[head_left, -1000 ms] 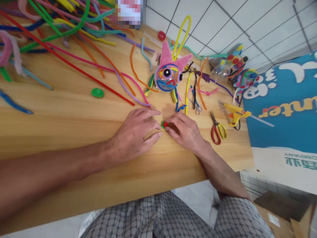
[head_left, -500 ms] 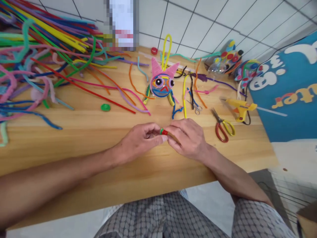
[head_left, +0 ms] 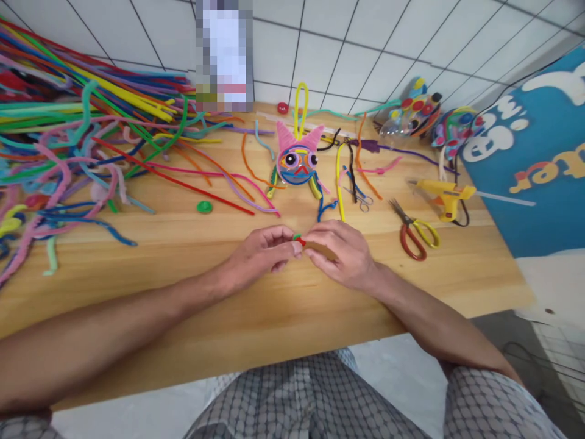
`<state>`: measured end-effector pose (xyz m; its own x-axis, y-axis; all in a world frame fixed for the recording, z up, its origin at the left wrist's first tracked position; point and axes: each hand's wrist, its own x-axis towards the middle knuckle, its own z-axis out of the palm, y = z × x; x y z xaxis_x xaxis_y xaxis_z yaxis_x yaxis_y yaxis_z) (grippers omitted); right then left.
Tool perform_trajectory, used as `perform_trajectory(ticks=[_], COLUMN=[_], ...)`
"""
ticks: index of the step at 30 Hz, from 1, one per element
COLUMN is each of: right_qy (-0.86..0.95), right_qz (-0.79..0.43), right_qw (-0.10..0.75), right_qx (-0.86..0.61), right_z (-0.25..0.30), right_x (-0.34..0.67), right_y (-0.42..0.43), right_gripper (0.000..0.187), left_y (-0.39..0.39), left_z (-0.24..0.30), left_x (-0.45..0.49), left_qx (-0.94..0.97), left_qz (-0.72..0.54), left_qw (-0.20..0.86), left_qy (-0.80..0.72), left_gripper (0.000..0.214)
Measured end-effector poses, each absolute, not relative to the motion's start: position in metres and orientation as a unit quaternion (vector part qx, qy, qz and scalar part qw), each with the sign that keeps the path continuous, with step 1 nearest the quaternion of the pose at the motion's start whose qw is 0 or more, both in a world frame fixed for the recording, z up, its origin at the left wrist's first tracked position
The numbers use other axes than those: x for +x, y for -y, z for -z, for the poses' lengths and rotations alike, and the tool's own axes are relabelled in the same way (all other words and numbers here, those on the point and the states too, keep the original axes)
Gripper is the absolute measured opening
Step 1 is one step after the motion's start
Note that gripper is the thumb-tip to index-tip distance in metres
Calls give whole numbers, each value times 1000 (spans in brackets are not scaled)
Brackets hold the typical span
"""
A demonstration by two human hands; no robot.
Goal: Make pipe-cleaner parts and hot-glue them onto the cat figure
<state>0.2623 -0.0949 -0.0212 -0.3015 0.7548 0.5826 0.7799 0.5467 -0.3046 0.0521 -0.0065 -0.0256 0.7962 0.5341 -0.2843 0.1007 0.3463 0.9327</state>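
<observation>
Between the fingertips of my left hand is a small red and green piece, mostly covered, so its kind does not show. The fingers of my right hand are bent and pinch the same piece from the other side. Beyond my hands stands a pipe-cleaner figure with pink ears, round googly eyes, a red mouth and a yellow loop on top. A yellow pipe cleaner and a blue pipe cleaner lie just past my right hand.
A heap of coloured pipe cleaners covers the left side, with a green button-like disc beside it. Red-and-yellow-handled scissors, small scissors and a yellow glue gun lie right. Decorated ornaments stand behind.
My hands stay together at the piece, which has turned slightly; my right fingers have loosened a little. The view has shifted slightly, showing more of the heap on the left.
</observation>
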Motion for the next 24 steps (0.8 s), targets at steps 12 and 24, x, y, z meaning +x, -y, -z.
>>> perform_trajectory(ticks=[12, 24], right_qy=[804, 798], right_qz=[0, -21], right_qw=[373, 389], right_qx=[-462, -459], right_z=[24, 26], right_x=[262, 262], right_y=[93, 92], right_gripper=[19, 17], left_y=[7, 7], left_z=[28, 37], left_x=[53, 53], left_qx=[547, 529], left_qz=[-133, -147], left_qw=[779, 793], left_qy=[-275, -264], left_gripper=[30, 29])
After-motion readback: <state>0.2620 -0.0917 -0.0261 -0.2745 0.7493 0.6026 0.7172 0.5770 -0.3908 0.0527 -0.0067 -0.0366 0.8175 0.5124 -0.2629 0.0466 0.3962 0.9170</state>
